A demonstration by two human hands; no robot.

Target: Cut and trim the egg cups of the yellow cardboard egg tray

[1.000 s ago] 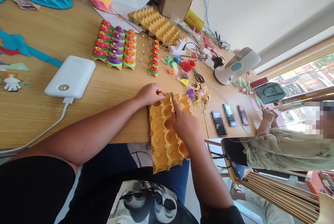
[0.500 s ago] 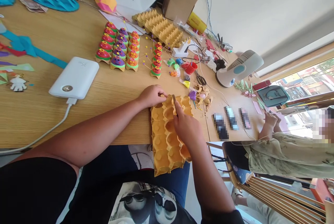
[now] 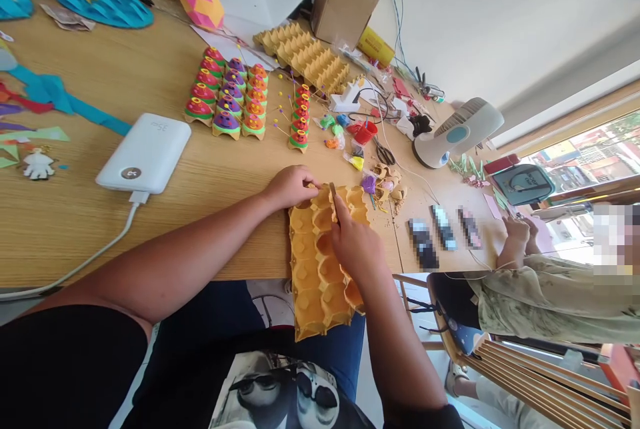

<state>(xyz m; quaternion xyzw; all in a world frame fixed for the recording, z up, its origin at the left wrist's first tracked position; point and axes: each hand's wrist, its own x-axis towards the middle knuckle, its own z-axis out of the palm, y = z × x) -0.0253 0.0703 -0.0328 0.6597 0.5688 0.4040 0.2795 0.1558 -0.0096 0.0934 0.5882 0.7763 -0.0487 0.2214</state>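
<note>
A yellow cardboard egg tray (image 3: 307,276) lies partly on the table, its near end hanging past the edge over my lap. My left hand (image 3: 293,186) is closed on the tray's far left corner, thumb and fingers pinched together. My right hand (image 3: 360,246) is wrapped round a knife (image 3: 334,196), its forefinger stretched along the back. The narrow blade points away from me and meets the tray near its far edge, between two rows of cups. The knife's handle is hidden in my palm.
Painted egg-cup strips (image 3: 227,97) stand beyond my hands, with another egg tray (image 3: 303,56) behind. Scissors (image 3: 384,150) and torn tray scraps (image 3: 393,186) lie to the right, near a white desk lamp (image 3: 457,134). A white power bank (image 3: 145,152) sits left. Another person's hands (image 3: 517,232) rest farther right.
The view has shifted very slightly. Both hands, the knife and the egg tray stay in nearly the same place.
</note>
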